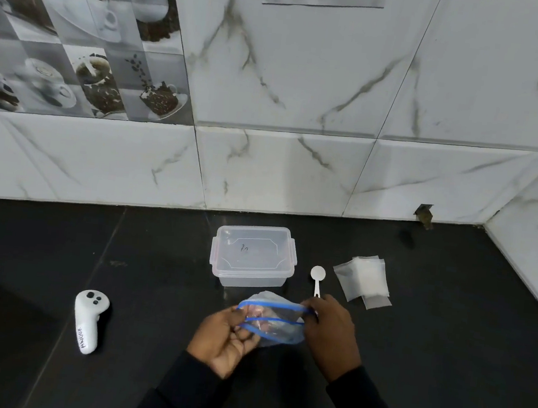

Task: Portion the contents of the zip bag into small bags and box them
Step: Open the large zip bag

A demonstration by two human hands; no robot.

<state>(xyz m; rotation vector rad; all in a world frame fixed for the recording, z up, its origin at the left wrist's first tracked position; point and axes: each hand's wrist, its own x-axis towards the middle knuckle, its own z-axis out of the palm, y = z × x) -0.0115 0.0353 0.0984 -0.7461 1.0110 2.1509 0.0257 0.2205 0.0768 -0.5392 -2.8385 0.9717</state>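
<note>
zip bag (273,324) held over dark surface (154,274), just in front of lidded box (253,255); pinched at blue rim by left hand (225,342) & right hand (330,333), opposite sides. judged soft, light, prob slippy; best taken at stiffer zip rim, mouth up.

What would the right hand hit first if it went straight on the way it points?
Probably the white spoon, whose handle ends just beyond the right hand gripping the zip bag; depth is hard to judge.
</note>
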